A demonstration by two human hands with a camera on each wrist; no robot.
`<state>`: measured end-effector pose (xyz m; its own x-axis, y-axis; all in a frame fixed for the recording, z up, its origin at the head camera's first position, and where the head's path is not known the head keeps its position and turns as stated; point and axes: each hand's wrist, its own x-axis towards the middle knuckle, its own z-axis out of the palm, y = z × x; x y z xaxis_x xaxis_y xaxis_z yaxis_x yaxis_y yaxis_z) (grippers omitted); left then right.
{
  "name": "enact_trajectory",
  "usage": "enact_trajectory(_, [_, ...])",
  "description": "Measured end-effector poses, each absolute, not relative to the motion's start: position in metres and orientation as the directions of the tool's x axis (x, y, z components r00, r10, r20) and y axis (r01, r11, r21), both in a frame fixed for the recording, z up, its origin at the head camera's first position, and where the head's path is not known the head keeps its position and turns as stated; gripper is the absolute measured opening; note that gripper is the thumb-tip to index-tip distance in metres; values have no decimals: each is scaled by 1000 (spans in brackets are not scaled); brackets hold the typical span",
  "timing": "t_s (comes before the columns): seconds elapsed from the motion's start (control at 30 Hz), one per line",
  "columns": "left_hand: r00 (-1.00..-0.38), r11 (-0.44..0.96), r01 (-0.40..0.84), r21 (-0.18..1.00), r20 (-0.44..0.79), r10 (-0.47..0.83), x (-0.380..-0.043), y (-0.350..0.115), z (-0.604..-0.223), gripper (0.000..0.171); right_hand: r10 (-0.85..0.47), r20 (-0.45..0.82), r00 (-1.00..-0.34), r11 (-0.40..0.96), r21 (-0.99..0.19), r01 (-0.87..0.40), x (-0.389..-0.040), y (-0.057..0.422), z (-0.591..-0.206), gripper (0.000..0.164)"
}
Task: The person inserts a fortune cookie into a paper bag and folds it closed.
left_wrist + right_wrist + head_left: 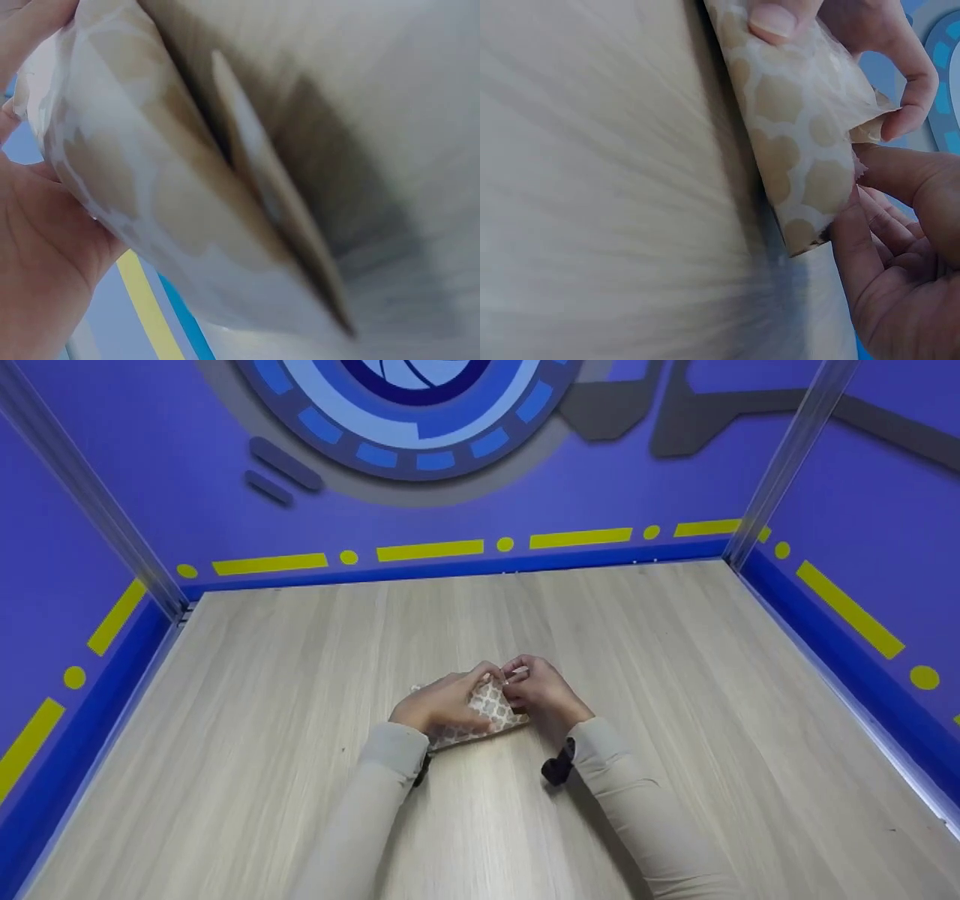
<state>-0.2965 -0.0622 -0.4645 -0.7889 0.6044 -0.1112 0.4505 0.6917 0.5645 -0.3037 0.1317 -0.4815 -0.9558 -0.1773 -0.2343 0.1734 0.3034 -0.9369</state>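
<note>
A flat packet in tan paper with a white lattice pattern [491,703] tilts up from the table between both hands. My left hand [446,701] grips it from the far left side, the thumb lying across its near face. In the right wrist view, a left finger bends back a loose paper flap [870,126] at the upper edge. My right hand [546,690] pinches the packet's right end, where a small pinkish ragged bit [859,168] shows by the fingertips. In the left wrist view, a thin paper edge [262,165] stands apart along the packet's lower side.
The pale wood table [262,735] surrounds the hands. Blue panels with yellow dashes [431,550] rise at its back and both sides, joined by metal corner posts [780,465]. A black band [559,765] sits at the right cuff.
</note>
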Motion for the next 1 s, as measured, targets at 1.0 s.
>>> enact_trajectory(1.0, [-800,696,445,564,-100,592,-294,-62,-467,72,-98,-147,-984,346,-932,105,-301,127,-488,17])
